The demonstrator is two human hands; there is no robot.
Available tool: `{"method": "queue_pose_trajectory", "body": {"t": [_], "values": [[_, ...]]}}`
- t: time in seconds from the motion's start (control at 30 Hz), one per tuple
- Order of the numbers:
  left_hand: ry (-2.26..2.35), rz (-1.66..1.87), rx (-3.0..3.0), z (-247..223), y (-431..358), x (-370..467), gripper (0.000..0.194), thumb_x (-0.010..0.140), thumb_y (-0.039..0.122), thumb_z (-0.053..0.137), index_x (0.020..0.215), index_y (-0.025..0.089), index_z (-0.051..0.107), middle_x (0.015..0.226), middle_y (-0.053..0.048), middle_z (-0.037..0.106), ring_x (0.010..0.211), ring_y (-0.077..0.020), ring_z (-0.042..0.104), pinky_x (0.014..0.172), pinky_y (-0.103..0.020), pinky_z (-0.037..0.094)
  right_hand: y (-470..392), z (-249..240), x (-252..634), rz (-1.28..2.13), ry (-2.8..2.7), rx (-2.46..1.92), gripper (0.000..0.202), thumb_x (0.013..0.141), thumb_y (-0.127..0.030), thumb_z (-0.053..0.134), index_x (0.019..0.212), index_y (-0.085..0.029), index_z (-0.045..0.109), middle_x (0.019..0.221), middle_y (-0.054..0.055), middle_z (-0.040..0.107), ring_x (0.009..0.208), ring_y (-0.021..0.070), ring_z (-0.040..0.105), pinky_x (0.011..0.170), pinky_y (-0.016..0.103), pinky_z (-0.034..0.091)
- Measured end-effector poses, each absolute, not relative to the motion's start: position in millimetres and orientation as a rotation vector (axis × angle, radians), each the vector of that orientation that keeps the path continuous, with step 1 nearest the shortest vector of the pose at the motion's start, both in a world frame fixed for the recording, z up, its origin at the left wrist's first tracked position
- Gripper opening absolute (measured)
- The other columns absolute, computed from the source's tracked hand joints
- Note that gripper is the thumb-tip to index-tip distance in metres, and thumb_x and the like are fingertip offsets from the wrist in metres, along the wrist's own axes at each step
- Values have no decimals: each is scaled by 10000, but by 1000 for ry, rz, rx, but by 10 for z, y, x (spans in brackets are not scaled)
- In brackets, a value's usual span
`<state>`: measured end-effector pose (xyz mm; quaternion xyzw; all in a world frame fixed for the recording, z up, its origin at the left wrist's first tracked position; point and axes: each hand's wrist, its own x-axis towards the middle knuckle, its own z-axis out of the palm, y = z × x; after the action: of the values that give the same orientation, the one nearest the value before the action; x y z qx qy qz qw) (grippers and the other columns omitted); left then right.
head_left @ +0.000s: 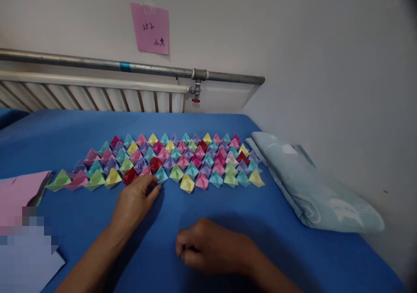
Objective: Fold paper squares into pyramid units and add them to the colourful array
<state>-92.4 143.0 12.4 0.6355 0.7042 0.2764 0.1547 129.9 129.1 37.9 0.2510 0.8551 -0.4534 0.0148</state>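
Observation:
Many small folded paper boats stand in close rows across the blue tabletop (163, 241), in pink, yellow, green, purple, red and light blue. At the front row, my left hand (137, 197) has its fingers and thumb closed at the near side of a light-blue paper boat (161, 176). A pink paper boat (146, 172) is partly hidden behind that hand. To the right of the light-blue one are a green paper boat (176, 174) and a yellow paper boat (187, 183). Nearer to me, my right hand (215, 247) is curled into a loose fist with nothing visible in it.
Pink paper sheets (22, 193) and a pale sheet (26, 258) lie at the left. A folded light-blue cloth (312, 188) rests along the right, beside the wall. Behind the table are a radiator (130, 97), a metal pipe (156, 70) and a pink note (151, 30).

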Motion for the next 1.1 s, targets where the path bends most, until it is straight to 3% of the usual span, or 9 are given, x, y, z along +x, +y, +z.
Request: {"method": "queue_pose_trajectory", "body": {"t": [0.13,1.1], "values": [[2049,772,1866,81,1439,-893,209,838,366,500,936,239,634,916,-20,704,768,-182,656,687,-268,462,1289,372,1303,-1405,2682,785,189,772,-91,511,867,-171,654,792,-14,667,674,97,568,623,162,387],[2022,887,1922,42,1497,-848,195,845,335,498,914,234,650,905,-23,722,811,-190,665,748,-281,488,1280,432,1299,-1386,2674,798,159,803,-110,510,856,-169,648,812,-6,663,694,100,560,628,170,374]]}}
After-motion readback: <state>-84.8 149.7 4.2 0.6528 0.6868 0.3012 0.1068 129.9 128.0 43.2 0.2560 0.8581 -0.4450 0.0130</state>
